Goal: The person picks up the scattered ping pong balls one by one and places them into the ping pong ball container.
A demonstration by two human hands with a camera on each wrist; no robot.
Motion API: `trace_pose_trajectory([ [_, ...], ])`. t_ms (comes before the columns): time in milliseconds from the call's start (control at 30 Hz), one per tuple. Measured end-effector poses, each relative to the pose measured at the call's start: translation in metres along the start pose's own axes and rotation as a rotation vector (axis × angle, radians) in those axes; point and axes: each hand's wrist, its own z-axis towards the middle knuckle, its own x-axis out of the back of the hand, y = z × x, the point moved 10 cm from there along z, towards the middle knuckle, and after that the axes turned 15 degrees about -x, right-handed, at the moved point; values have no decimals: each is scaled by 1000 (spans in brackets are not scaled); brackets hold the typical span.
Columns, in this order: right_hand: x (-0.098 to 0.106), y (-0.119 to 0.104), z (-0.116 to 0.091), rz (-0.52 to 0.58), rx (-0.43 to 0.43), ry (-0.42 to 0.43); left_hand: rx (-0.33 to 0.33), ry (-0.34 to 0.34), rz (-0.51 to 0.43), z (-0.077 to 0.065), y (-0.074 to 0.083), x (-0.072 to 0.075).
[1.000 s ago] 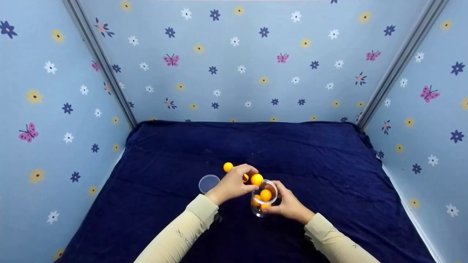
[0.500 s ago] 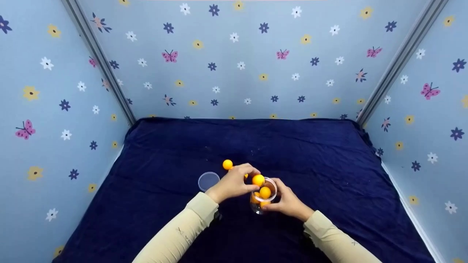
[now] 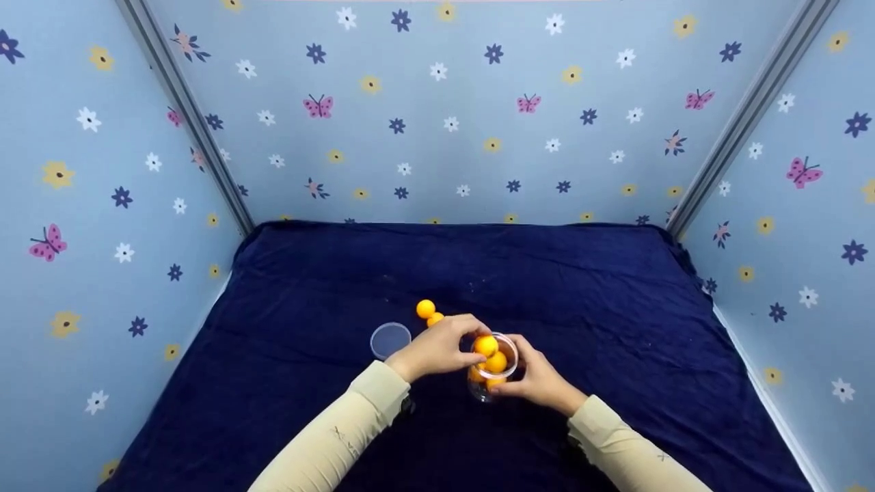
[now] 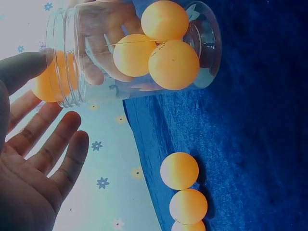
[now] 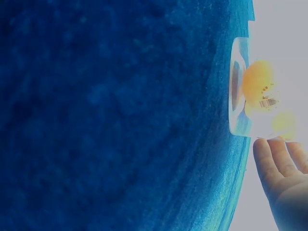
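Observation:
My left hand [image 3: 441, 347] pinches an orange ping-pong ball [image 3: 486, 345] between thumb and fingers at the mouth of a clear plastic jar [image 3: 480, 394]. In the left wrist view this ball [image 4: 42, 85] sits partly inside the threaded rim, and the lower fingers are spread. My right hand [image 3: 543, 379] grips the upright jar from the right, thumb in front. Several more orange balls [image 4: 173, 65] lie inside, near the jar's bottom. The right wrist view shows the right fingers [image 5: 281, 156] against the jar's side, washed out by glare.
A row of orange balls [image 3: 426, 309] rests on the dark blue cloth [image 3: 328, 273], beyond the left hand and partly hidden by it. A round translucent lid [image 3: 390, 339] lies left of them, partly behind the left wrist. Patterned walls [image 3: 437, 123] enclose the back and sides.
The left hand has lowered the pinched ball from above the rim into the jar's mouth. Another ball in the row has come into sight beyond that hand. The right hand still holds the jar.

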Motion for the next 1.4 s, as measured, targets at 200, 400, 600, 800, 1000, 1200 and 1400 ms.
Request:
trace_pose_trajectory([
  [200,0,-1,-3,3,2,1,-8,-21,-12,0,0,-4],
  [400,-1,-2,-3,12,21,5,-23,-37,-1,-2,1,-6],
  [600,-1,-3,-3,13,30,6,-26,-47,-6,-3,1,-8],
  [800,-1,-3,-2,23,30,-2,-24,-43,-22,-4,1,-9],
  [1000,0,-5,-2,17,46,0,-24,-37,-19,-3,0,-8],
  [1200,0,-5,-2,8,40,1,-32,0,-17,-2,1,-3],
  [1400,0,-7,-2,31,58,-3,-37,47,32,-2,0,6],
])
